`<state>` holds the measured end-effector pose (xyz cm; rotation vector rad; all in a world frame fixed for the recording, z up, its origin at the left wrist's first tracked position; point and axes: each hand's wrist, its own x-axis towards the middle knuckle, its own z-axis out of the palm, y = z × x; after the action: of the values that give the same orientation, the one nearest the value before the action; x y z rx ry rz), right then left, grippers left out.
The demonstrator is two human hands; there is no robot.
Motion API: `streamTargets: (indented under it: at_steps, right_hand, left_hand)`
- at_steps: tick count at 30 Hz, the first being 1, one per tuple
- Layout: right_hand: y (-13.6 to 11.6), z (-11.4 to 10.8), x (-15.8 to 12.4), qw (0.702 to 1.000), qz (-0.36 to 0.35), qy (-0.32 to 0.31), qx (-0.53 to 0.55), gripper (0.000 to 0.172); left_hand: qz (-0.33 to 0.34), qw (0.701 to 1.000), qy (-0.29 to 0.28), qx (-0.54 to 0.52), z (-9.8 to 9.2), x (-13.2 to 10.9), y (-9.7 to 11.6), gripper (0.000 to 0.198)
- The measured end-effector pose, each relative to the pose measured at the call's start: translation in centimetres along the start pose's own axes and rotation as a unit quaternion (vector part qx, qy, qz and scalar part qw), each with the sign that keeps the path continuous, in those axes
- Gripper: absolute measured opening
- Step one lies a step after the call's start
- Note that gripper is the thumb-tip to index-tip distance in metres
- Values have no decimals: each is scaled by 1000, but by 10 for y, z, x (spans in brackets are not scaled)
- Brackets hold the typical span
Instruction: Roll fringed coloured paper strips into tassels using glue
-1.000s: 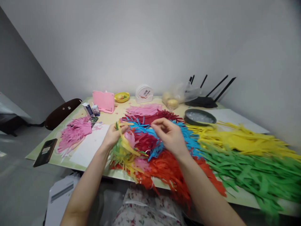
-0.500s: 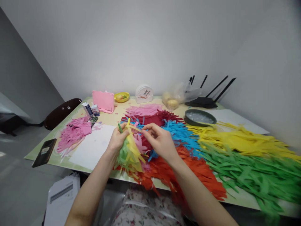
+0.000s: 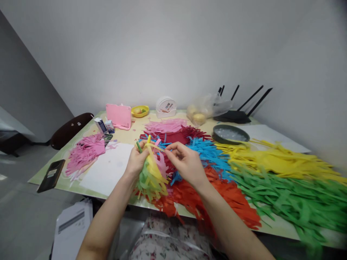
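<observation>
My left hand is closed round the top of a bunch of paper strips, yellow, green and pink, which hangs down over the table's near edge. My right hand is pinched on a thin strip at the top of that bunch, just right of my left hand. Under my hands lie heaps of cut paper: orange strips, blue strips, dark red strips and pink strips.
Green strips and yellow strips cover the table's right side. A pink heap, white sheet and phone lie left. At the back stand a pink case, yellow bowl, dark dish and router.
My right hand came left from the blue heap to the top of the bunch. My left hand raised and gathered the bunch, which now hangs tighter.
</observation>
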<state>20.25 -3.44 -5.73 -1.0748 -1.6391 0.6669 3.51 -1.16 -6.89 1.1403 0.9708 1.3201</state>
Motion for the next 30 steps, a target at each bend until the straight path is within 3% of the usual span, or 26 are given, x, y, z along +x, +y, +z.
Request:
streamTargets:
  at_steps: [5,8,12,15,19,21,23,26,30]
  right_hand:
    - [2,0,-1,1000,13,-5,10,19]
    - [5,1,1,995,51,-24,83,23]
    - [14,0,6,959,130,-105,228,43]
    - [20,-2,8,960,151,-105,213,35]
    - [21,-4,10,969,135,-26,207,25]
    - [20,-8,12,943,133,65,299,26]
    - [22,-17,15,899,114,171,387,30]
    - [31,-45,20,867,63,265,417,31]
    - [47,-90,22,850,19,353,390,20]
  left_hand:
    - [3,1000,-3,25,3,-3,2,25]
    - [41,995,-28,83,5,-5,4,18]
    - [108,969,-71,211,5,-7,8,12]
    - [127,944,-100,288,5,-7,8,16]
    - [124,931,-108,325,6,-6,3,16]
    - [111,932,-104,329,5,-3,-1,16]
    - [96,938,-98,319,-1,4,-4,18]
    - [118,948,-71,288,-21,21,-6,20]
    - [140,944,32,297,-64,44,3,15]
